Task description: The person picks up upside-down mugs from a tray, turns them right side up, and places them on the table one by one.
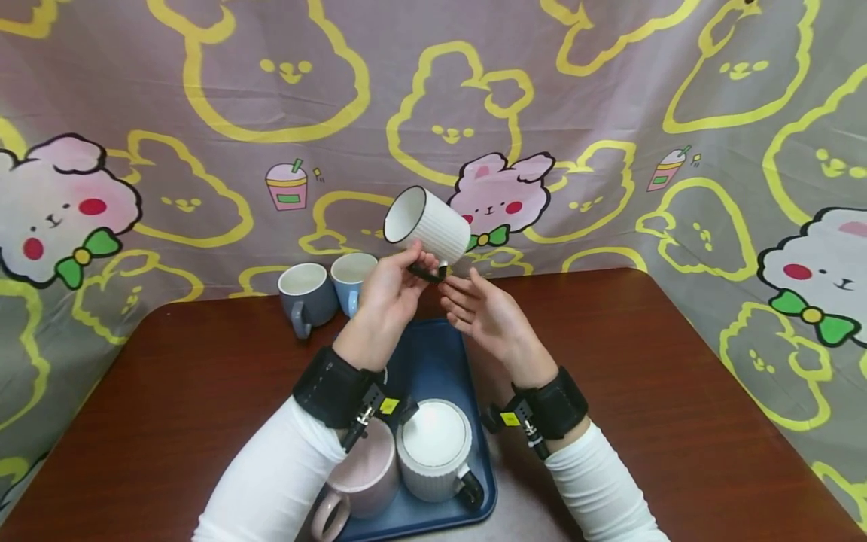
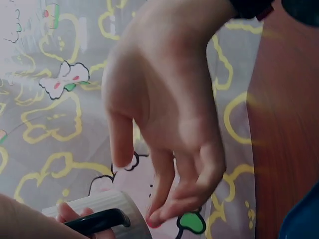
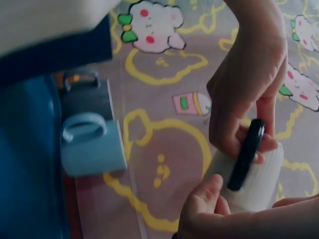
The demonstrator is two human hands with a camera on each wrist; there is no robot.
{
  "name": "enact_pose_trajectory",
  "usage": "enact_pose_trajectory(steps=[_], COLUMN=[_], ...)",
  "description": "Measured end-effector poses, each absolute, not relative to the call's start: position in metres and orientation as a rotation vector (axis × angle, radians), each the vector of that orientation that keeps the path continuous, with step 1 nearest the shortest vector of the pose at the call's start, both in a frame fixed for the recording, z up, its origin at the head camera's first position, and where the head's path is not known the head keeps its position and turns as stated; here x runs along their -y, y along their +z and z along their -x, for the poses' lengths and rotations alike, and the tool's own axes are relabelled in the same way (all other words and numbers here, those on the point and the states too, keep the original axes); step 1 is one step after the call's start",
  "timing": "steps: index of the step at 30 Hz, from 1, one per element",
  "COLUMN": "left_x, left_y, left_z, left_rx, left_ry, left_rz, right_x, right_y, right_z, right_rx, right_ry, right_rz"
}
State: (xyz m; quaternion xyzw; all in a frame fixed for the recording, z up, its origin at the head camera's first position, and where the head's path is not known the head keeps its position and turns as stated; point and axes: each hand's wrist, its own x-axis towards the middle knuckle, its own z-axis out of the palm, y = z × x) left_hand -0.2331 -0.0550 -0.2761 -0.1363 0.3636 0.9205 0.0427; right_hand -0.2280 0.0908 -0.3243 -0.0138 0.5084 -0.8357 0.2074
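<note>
My left hand holds a white ribbed mug up above the table, tilted with its mouth facing left. Its fingers pinch the mug's black handle, which also shows in the wrist views. My right hand is open just right of the handle, palm up, with relaxed fingers close under the mug's base. Both hands hover over the far end of a dark blue tray.
On the tray's near end stand a second white ribbed mug and a pink mug. A grey mug and a light blue mug stand at the table's back edge, against a cartoon-print cloth. The table is brown wood.
</note>
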Motion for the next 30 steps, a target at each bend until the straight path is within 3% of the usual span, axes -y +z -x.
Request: enact_pose_trajectory(steps=[12,30], left_x=[0.055,0.054], left_y=[-0.282,-0.299], left_z=[0.251,0.278], left_rx=[-1.475,-1.748], left_ry=[2.81,2.662], left_rz=[0.487,0.689], right_x=[-0.109,-0.133], right_y=[-0.333,-0.338], right_z=[0.234,0.239], right_rx=[-1.778,-1.82], right_ry=[-2.236,-2.23], right_rz=[0.085,0.012])
